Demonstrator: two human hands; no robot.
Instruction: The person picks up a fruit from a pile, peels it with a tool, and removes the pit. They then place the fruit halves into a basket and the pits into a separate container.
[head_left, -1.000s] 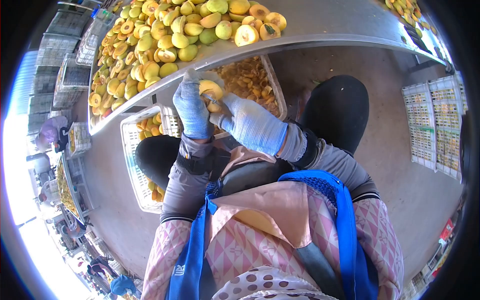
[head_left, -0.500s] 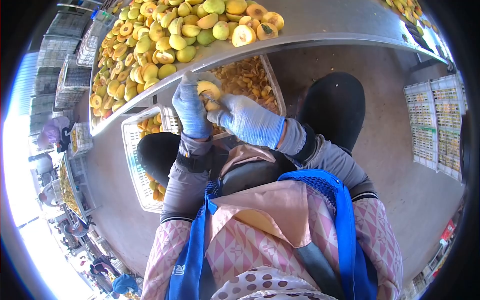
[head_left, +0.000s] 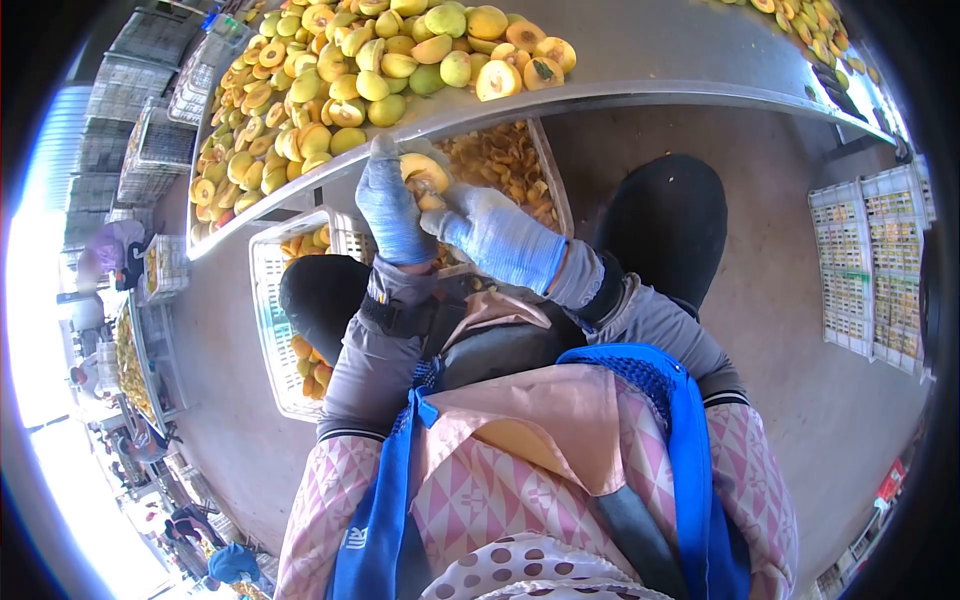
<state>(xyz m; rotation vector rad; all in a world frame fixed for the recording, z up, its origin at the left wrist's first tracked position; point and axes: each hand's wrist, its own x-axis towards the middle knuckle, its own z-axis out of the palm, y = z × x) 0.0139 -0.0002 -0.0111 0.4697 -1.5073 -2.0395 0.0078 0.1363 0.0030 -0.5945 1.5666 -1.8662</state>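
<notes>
My left hand, in a pale blue-grey glove, is closed around a yellow peach half with its cut side showing. My right hand, gloved alike, is closed at the lower right edge of that peach half. Its fingers are bent together, and whatever they hold is hidden. Both hands are just below the rim of a metal table, where a heap of peach halves lies. Under the hands stands a crate of brownish-orange fruit scraps.
A white crate holding peach halves stands by my left knee. My right knee is beneath the table edge. Stacked crates stand at the right, more crates at the left. Several people are farther off at the left.
The peach half has turned so that more of its cut face shows. My left hand has shifted slightly right, and my right hand stays close beside it.
</notes>
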